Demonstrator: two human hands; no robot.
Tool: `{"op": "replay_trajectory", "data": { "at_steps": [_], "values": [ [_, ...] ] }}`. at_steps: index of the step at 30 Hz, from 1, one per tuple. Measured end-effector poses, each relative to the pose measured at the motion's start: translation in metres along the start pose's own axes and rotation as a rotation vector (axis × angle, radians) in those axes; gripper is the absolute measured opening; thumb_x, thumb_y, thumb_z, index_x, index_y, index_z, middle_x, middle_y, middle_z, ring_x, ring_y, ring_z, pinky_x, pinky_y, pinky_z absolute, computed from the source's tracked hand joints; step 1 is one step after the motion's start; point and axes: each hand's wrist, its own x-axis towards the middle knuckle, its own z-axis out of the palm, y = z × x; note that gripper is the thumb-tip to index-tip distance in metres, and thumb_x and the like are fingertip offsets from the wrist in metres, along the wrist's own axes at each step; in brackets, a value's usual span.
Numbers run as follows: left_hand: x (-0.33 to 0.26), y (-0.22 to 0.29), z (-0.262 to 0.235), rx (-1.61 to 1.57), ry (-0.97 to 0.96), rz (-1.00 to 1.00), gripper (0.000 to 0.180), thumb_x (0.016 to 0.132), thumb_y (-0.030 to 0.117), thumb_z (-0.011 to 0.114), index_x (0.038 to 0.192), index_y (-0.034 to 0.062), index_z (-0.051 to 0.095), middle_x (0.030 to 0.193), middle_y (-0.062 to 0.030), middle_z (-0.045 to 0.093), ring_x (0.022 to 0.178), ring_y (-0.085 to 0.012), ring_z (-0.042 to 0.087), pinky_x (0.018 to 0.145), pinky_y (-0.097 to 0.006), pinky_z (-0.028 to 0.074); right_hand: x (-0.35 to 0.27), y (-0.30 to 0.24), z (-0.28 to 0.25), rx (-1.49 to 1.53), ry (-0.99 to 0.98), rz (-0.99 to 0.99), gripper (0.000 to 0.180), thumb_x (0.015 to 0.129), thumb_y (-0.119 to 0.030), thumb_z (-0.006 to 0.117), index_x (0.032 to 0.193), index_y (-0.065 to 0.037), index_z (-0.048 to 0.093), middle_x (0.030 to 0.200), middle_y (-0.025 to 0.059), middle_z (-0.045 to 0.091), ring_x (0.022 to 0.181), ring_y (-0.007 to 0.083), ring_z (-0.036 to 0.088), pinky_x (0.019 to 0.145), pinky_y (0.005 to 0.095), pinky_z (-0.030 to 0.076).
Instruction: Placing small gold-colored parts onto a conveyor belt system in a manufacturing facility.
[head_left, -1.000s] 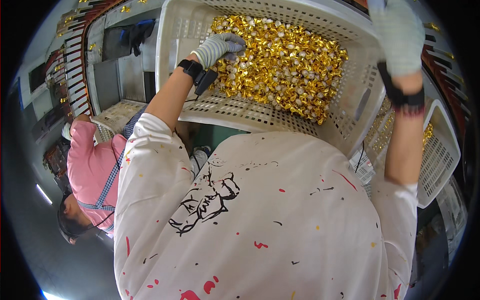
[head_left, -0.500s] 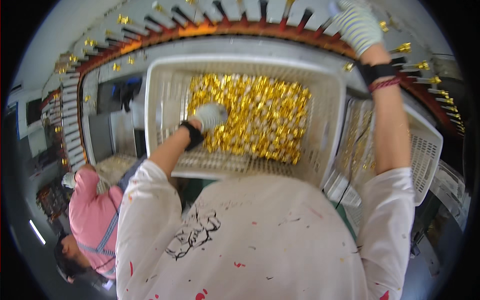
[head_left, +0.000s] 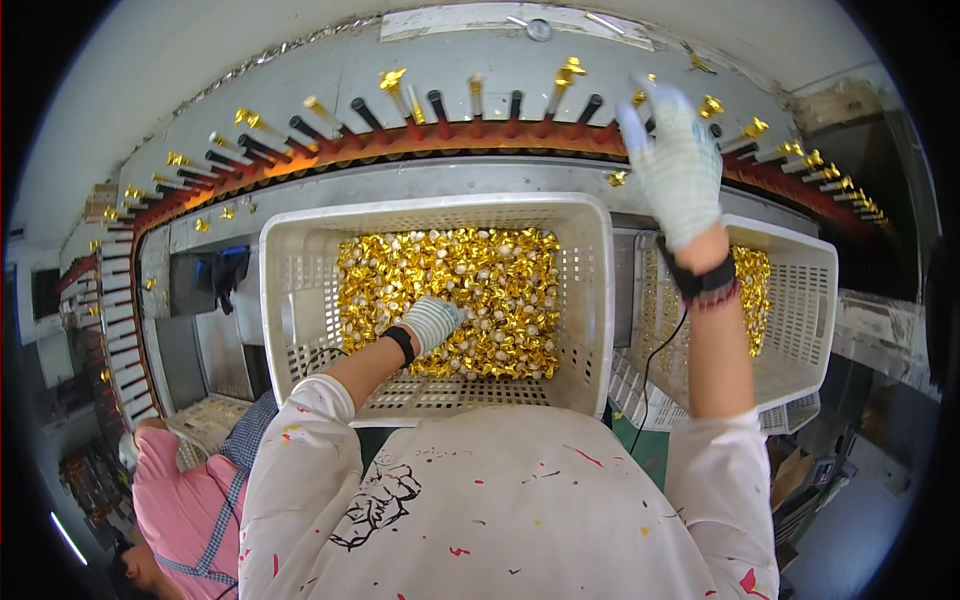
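Note:
A large white plastic crate (head_left: 590,300) stands before me, holding a heap of small shiny gold-coloured parts (head_left: 500,270). My left hand (head_left: 433,322), in a striped work glove, reaches down onto the heap. Its fingers look bunched together, and what they hold, if anything, is hidden. Up at the curved line of upright posts (head_left: 516,106), my right hand (head_left: 680,165), gloved too, is stretched out with thumb and fingers apart, slightly blurred. A gold part (head_left: 640,97) shows beside its fingertips. Several posts carry gold parts on top, such as this one (head_left: 570,70); others are bare and dark.
Behind the posts runs a grey metal surface (head_left: 330,80). A second white crate (head_left: 822,300) with gold parts stands to the right, a black cable (head_left: 655,360) hanging beside it. A loose gold part (head_left: 617,178) lies on the ledge. At left, a person in pink (head_left: 185,480) works nearby.
The view has shifted, so the crates and posts appear lower and further left. My right hand is still up at the posts, fingers now spread. My left hand stays on the heap.

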Motion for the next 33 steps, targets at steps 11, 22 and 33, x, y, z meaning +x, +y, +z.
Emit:
{"op": "replay_trajectory", "data": {
  "at_steps": [11, 22, 33],
  "values": [
    [-0.017, 0.005, -0.008, 0.080, -0.139, -0.091, 0.028, 0.095, 0.021, 0.047, 0.108, 0.0040, 0.064, 0.093, -0.0151, 0.065, 0.091, -0.0339, 0.065, 0.077, -0.045, 0.053, 0.000, -0.021, 0.037, -0.052, -0.183, 0.208, 0.018, 0.091, -0.028, 0.054, 0.092, -0.017, 0.067, 0.079, 0.0145, 0.067, 0.077, 0.0327, 0.066, 0.067, 0.0464, 0.052],
    [-0.046, -0.013, 0.013, -0.010, 0.066, 0.028, 0.019, 0.081, 0.011, 0.060, 0.101, 0.0092, 0.062, 0.093, -0.0140, 0.066, 0.083, -0.0325, 0.066, 0.067, -0.042, 0.054, 0.031, 0.072, 0.014, -0.364, -0.195, -0.008, 0.037, 0.090, -0.033, 0.057, 0.117, -0.009, 0.063, 0.120, 0.0178, 0.061, 0.105, 0.0351, 0.059, 0.092, 0.0433, 0.046],
    [-0.060, -0.029, -0.056, -0.243, -0.177, -0.248, 0.025, 0.082, 0.020, 0.061, 0.104, 0.0067, 0.062, 0.090, -0.0188, 0.067, 0.085, -0.0376, 0.065, 0.071, -0.046, 0.052, -0.042, 0.016, -0.013, 0.490, -0.233, 0.397, 0.039, 0.096, -0.032, 0.049, 0.119, -0.004, 0.062, 0.101, 0.0101, 0.069, 0.087, 0.0246, 0.064, 0.084, 0.0332, 0.047]
  ]
}}
